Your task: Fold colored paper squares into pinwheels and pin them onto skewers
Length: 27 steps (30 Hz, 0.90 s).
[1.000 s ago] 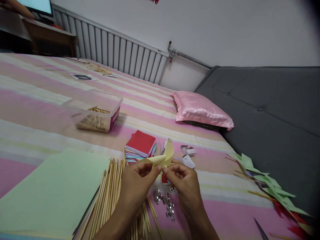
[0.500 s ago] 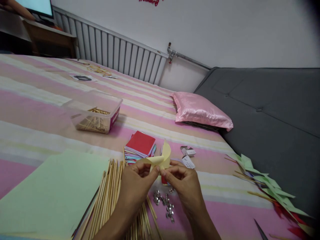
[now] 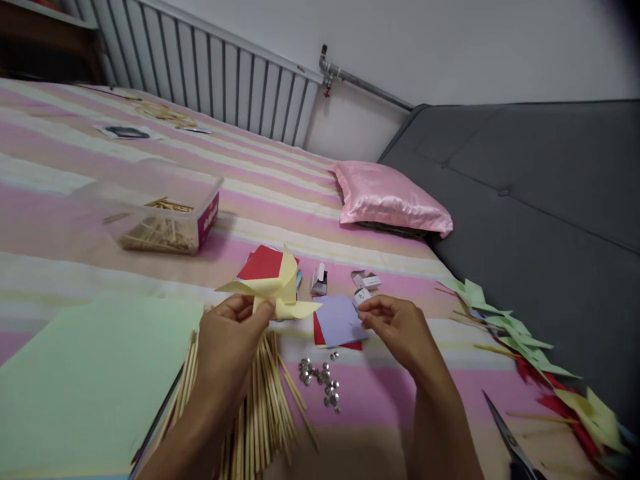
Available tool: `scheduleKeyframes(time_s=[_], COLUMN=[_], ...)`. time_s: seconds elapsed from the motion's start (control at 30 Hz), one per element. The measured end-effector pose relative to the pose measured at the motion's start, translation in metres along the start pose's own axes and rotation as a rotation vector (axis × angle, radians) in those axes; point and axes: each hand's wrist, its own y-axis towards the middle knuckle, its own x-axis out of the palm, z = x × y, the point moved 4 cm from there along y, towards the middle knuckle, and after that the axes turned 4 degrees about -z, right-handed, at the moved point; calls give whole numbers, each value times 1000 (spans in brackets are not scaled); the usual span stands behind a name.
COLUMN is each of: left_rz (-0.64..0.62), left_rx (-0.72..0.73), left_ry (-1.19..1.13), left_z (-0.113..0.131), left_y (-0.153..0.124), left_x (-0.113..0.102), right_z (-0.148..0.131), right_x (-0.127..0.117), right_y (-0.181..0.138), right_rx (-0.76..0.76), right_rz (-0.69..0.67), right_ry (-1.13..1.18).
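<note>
My left hand (image 3: 225,347) is closed on a yellow paper pinwheel (image 3: 286,283), its thumb pressed at the middle and its curved blades spread out. To the right, my right hand (image 3: 403,330) is closed, thumb and fingertips together at the edge of a purple paper square (image 3: 337,320). Whether anything small is between those fingertips cannot be made out. A small white box (image 3: 361,295) lies just behind them. Under the purple square shows red paper (image 3: 320,333). Below it are scattered silver thumbtacks (image 3: 327,383). Many wooden sticks (image 3: 260,400) lie beneath and beside my left forearm.
Red paper (image 3: 263,261) lies behind the pinwheel. A clear plastic box (image 3: 165,227) holds short sticks. Green sheets (image 3: 95,380) lie at left; scissors (image 3: 510,437) and finished pinwheels (image 3: 525,347) at right. A pink pillow (image 3: 395,197) rests by the grey headboard (image 3: 540,173).
My right hand has let go of the yellow paper and moved right. My left hand has carried the pinwheel left, its blades now showing. The camera view has shifted, bringing more of the scissors in.
</note>
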Motion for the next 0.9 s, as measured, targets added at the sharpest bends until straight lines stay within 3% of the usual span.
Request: scheduleKeyframes(time_s=[0.1, 0.2, 0.27, 0.4, 0.67, 0.77, 0.9], left_rz=[25, 48, 46, 47, 22, 26, 28], left_rx=[27, 52, 58, 48, 77, 78, 100], left_ry=[16, 24, 22, 25, 41, 39, 27], left_z=[1, 3, 3, 3, 0, 1, 1], left_y=[-1, -2, -2, -3, -2, -2, -1], left_x=[1, 3, 4, 6, 5, 6, 5], right_z=[7, 8, 6, 1, -10, -12, -15], right_x=[3, 21, 34, 54, 85, 81, 55], right_y=[-1, -8, -14, -18, -23, -21, -24], right_rx=[3, -7, -27, -32, -194, -195, -167], right_rz=[-103, -406, -537, -565, -650, -611, -646], right_ry=[-174, -213, -311, -544, -427, -380, -384])
